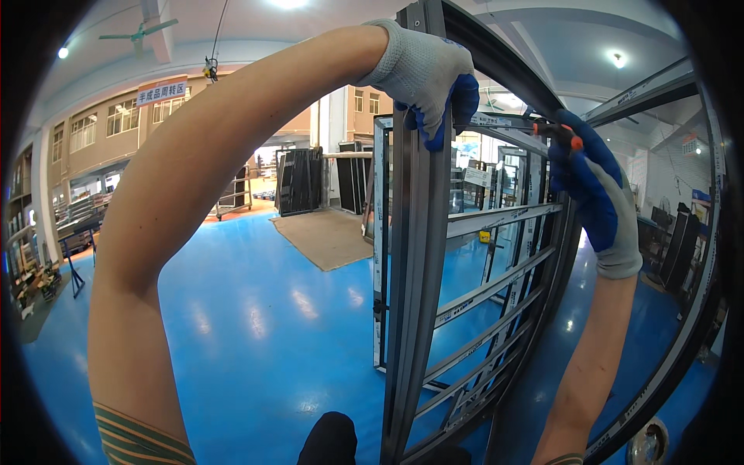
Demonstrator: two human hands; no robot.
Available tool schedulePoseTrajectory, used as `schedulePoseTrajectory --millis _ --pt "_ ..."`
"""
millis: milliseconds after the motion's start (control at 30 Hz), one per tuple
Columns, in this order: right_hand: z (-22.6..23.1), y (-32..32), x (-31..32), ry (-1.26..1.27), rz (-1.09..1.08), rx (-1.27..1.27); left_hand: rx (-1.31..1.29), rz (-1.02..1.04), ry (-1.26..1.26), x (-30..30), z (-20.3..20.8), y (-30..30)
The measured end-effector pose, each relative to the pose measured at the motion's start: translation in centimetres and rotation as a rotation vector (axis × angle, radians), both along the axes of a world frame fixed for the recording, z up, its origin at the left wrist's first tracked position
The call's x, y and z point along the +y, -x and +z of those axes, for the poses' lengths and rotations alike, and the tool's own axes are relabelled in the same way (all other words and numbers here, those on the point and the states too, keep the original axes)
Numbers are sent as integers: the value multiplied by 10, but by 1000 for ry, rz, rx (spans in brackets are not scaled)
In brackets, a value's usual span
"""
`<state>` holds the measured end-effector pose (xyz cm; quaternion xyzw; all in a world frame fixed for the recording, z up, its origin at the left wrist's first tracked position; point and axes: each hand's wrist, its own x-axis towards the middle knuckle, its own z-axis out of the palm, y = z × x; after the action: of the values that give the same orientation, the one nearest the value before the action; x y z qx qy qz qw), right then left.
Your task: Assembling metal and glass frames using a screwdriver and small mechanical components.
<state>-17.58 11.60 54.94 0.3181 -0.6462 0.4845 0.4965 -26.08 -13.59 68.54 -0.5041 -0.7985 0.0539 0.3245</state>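
Observation:
A tall dark grey metal window frame [418,256] stands upright in front of me, with several horizontal bars [496,288] across its lower part. My left hand [434,81], in a grey glove with blue-coated fingers, reaches up and curls its fingers round the frame's near upright close to the top. On the frame's other side my right hand [601,190], gloved alike, is raised with its fingers closed round a small hand tool [575,142] with black and orange-red parts. The tool's tip is near the frame's upper bar; its exact kind cannot be made out.
Another dark frame [701,310] curves along the right side. Behind the near frame stand more frames with taped edges [380,232]. Dark panels [298,182] lean at the back by a brown mat [325,236] on the blue floor [256,341]. A trestle [75,267] stands far left.

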Motion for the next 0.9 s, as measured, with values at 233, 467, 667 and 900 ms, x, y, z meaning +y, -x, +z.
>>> schedulePoseTrajectory --millis 233,467,667,900 --pt "2 12 16 150 -64 32 24 10 -5 1 -1 0" --pt "5 8 30 -34 -50 -28 50 38 -16 3 -2 1" --pt "0 13 25 52 -104 6 65 57 -19 6 1 1" --pt "0 10 18 -37 10 97 87 81 -27 2 -7 2"
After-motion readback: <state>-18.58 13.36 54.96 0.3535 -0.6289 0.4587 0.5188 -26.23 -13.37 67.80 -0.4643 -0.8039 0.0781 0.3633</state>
